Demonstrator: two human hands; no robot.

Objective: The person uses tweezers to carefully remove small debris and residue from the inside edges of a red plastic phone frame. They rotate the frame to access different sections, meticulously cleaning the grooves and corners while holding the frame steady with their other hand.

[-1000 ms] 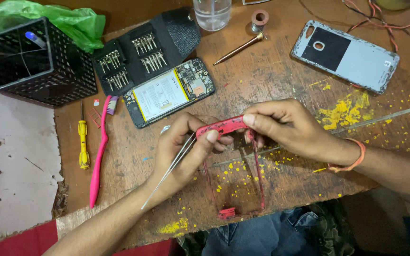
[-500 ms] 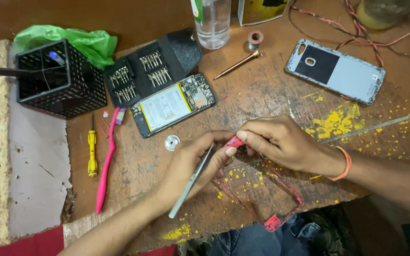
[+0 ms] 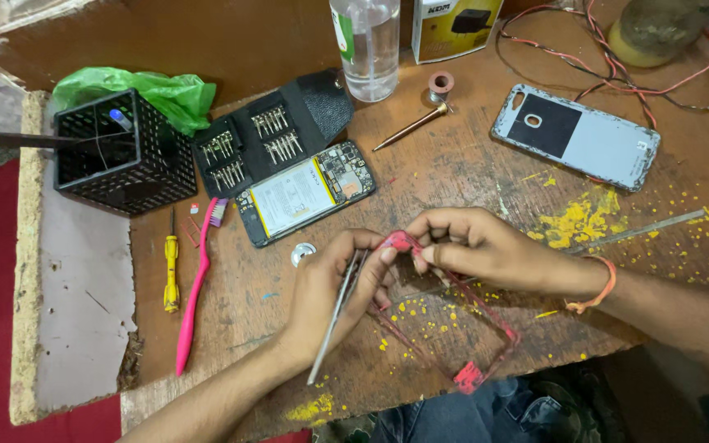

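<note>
Both hands' fingers (image 3: 430, 246) pinch a red frame (image 3: 486, 324), apparently adhesive.

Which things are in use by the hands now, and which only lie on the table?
In use: left hand, tweezers, right hand, red phone frame.

Lying about: opened phone, back cover, bit case, pink toothbrush, yellow screwdriver, black basket.

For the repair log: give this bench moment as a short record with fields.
left hand: holds tweezers, fingers on red frame
right hand: pinches the frame's top corner
behind hands: open phone, bit case, back cover
left side: pink toothbrush, yellow screwdriver, black basket
surface: wooden table, yellow specks
</note>
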